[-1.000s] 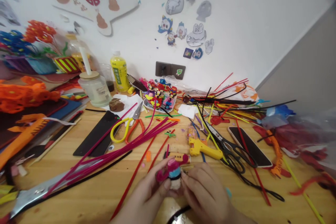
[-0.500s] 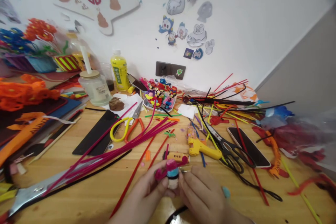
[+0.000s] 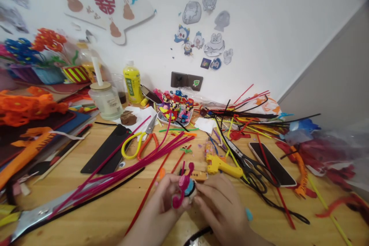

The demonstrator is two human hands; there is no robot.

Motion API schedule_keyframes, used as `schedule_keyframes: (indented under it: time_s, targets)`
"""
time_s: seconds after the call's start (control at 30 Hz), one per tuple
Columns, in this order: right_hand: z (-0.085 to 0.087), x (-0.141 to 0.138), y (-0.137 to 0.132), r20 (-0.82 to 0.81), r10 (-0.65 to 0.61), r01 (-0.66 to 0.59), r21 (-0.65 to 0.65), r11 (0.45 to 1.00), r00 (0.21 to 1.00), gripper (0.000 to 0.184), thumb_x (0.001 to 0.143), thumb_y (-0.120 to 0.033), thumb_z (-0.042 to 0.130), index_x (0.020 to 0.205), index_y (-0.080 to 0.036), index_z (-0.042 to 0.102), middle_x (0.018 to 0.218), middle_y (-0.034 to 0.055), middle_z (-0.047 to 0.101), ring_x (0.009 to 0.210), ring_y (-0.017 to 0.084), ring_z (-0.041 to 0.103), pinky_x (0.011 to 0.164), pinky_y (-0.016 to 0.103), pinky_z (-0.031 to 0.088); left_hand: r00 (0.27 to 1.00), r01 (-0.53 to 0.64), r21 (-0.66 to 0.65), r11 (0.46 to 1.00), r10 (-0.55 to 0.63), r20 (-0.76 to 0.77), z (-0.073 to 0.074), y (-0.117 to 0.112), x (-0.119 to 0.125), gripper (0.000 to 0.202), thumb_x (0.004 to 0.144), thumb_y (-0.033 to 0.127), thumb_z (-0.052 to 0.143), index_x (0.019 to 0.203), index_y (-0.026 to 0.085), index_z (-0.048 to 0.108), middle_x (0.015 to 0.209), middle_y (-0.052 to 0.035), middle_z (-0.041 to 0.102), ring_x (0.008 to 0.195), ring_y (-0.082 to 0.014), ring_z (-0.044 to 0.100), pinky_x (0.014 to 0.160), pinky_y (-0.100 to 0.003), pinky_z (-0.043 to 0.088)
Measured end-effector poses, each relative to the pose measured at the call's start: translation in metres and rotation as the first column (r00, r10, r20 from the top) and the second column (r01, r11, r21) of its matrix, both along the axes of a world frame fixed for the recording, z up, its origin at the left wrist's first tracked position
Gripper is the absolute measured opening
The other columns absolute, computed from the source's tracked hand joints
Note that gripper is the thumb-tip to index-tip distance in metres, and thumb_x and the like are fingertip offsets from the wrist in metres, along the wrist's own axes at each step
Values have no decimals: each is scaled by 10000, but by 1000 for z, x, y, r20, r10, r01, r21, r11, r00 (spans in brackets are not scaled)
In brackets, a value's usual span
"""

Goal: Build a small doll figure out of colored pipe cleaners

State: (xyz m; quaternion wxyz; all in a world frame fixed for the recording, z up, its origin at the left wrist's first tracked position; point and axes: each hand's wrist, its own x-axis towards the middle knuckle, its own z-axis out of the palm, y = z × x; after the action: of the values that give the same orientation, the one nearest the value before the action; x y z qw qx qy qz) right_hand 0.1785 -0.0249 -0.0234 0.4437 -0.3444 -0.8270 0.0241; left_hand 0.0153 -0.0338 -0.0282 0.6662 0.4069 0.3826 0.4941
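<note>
A small pipe-cleaner figure is held near the table's front edge. It has a magenta top with two curled magenta ends, a light blue band, a thin black stripe and a whitish base. My left hand grips it from the left, fingers behind and thumb near the base. The fingertips of my right hand are closed against its right side, partly hiding it. It leans to the left. Just beyond my hands lie a small orange-brown labelled item and a yellow glue gun.
Magenta pipe cleaners lie across large scissors on the left. Yellow-and-orange-handled scissors, a black phone-like slab, black scissors and a phone lie around. Finished figures stand in a tray by the wall.
The figure has turned and tilted left, with one curled magenta end now pointing up and the other down. My right fingers have shifted along its side. The camera view has moved slightly.
</note>
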Motion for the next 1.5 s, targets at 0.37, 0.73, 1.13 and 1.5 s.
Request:
schedule_keyframes:
  time_s: [0.37,0.73,1.13,1.5]
  targets:
    - [2,-3,-3,-78,-44,34,-124,992,996,134,818,-237,561,922,-183,623,789,53,626,730,176,576,651,300,502,1000,-21,-4,1000,21,14,9,-2,3,270,598,182,758,666,203,497,650,50,611,611,-93,560,615,-192,422]
    - [13,-5,-3,-50,21,-17,84,996,999,136,841,-152,522,955,-148,597,737,56,616,660,160,567,588,279,496,995,-90,39,995,91,-31,-2,-5,1,257,602,39,687,694,212,522,705,39,622,675,-107,593,614,-182,452]
    - [16,-4,-2,-32,84,-83,34,996,996,131,821,-128,496,927,-158,568,741,52,615,673,158,569,605,252,486,990,-100,58,993,105,-96,-4,-11,-4,187,630,100,687,672,204,538,801,-7,638,750,-136,606,689,-217,473]
    - [14,-1,-2,-25,117,-117,-2,993,993,187,806,-120,492,976,-183,533,780,55,607,699,169,572,627,279,497,985,-53,100,994,69,-158,-3,-11,-6,175,660,137,691,709,215,541,724,15,633,695,-118,614,663,-189,496]
